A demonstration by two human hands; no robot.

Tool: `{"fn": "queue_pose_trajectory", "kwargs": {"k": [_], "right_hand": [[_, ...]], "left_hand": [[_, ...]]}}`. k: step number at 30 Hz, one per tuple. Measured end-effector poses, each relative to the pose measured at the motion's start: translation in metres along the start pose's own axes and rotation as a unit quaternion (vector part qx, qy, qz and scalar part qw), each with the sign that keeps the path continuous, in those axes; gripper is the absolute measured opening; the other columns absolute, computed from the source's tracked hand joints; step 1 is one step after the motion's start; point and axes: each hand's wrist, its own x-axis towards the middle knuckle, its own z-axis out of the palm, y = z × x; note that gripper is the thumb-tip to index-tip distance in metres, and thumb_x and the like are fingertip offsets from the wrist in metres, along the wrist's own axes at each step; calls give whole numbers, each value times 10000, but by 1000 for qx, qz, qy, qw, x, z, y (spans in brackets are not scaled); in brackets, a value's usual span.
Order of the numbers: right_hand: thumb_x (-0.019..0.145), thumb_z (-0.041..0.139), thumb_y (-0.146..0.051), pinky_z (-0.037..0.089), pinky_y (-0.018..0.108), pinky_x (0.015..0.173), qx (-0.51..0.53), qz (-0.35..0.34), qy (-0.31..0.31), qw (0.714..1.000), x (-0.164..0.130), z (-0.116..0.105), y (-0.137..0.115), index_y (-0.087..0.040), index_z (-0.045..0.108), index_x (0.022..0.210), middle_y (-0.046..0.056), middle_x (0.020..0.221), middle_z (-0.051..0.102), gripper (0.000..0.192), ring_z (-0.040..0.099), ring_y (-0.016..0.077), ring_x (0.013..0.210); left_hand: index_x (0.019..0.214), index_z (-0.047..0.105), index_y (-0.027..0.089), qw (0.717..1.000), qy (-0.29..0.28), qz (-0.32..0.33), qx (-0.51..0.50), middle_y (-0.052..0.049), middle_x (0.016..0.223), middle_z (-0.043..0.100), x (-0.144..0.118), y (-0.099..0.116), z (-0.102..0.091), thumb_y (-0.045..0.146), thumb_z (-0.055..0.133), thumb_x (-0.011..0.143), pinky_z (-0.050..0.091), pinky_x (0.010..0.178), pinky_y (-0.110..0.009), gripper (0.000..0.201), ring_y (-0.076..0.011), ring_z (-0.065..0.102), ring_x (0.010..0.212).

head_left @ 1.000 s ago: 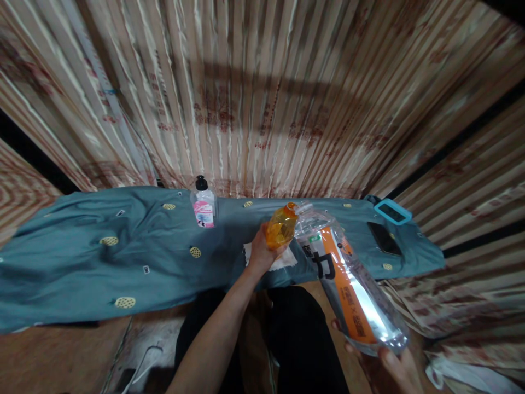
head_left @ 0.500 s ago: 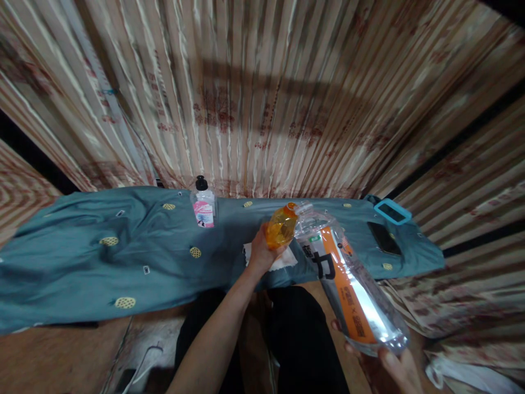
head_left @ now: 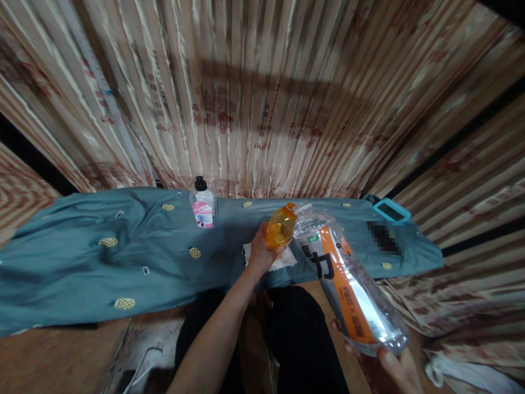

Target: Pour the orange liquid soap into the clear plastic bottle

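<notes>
My left hand (head_left: 262, 249) is closed around a small amber see-through bottle (head_left: 281, 227), held over a white cloth or tissue (head_left: 286, 259). Near its base, my right hand (head_left: 385, 361) grips a large clear plastic bottle (head_left: 348, 279) with an orange and silver label. This big bottle is tilted, its neck (head_left: 304, 209) up and to the left, right beside the amber bottle's orange top. Whether the two mouths touch, I cannot tell. Any liquid passing between them is too small to make out.
A pump-top bottle (head_left: 202, 203) with a pink and white label stands on the green pineapple-print cloth (head_left: 156, 273). Toward the right lie a blue-framed device (head_left: 391, 211) and a pixelated dark object (head_left: 384, 237). Pleated curtains (head_left: 254, 98) hang directly behind.
</notes>
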Motion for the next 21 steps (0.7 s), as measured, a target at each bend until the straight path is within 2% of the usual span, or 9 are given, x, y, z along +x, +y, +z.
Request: {"fn": "queue_pose_trajectory", "kwargs": {"k": [10,16,21], "right_hand": [[530,853,-479,575,304,633,-11,-9,-5,1000,0,-1,-2,-170,384,1293,146,902,736,948,710,293,811],[548,825,-496,569,307,625,-11,-15,-1,1000,0,2,0,-188,419,1272,131,856,739,885,711,282,785],[589,810,-458,569,326,645,-8,-19,-20,1000,3,-4,3,-189,408,1269,145,897,736,834,709,296,827]], "left_hand": [[1175,518,227,1000,-3,0,-10,-41,1046,657,1,-3,1,285,758,665,504,863,-375,567,-241,640,971],[1206,507,257,1000,-1,4,-7,-29,1119,648,1,-4,1,205,779,610,489,918,-398,657,-248,633,1024],[1260,472,265,999,-1,5,-37,-39,1167,646,1,-3,1,253,802,616,502,921,-395,723,-244,635,1042]]}}
